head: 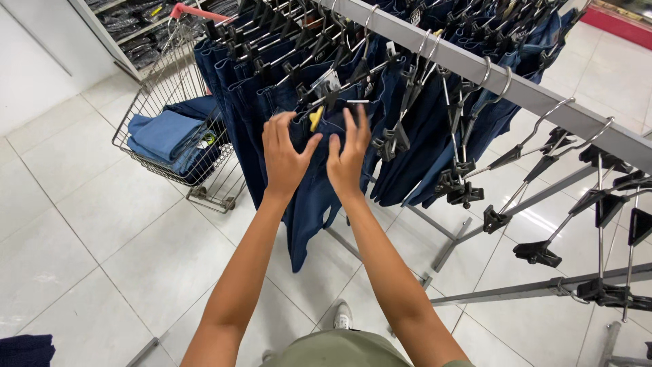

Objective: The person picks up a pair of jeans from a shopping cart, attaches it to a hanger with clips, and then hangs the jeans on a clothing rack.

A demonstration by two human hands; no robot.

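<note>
both hands, left hand and right hand, fingers spread, pressed on dark jeans hanging from the grey rail; neighbouring jeans crowded left; empty clip hangers dangled right; a wire cart with folded denim stood behind.

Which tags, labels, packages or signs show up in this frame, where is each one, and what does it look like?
Yellow size clip: small, on the waistband of the jeans between both hands.
White paper tag: small rectangle with dark print, hanging above those jeans.
White hang tag: tiny slip on a hanger further along the rail.
Wrapped dark packs: glossy, stacked on shelves at top left.
</note>
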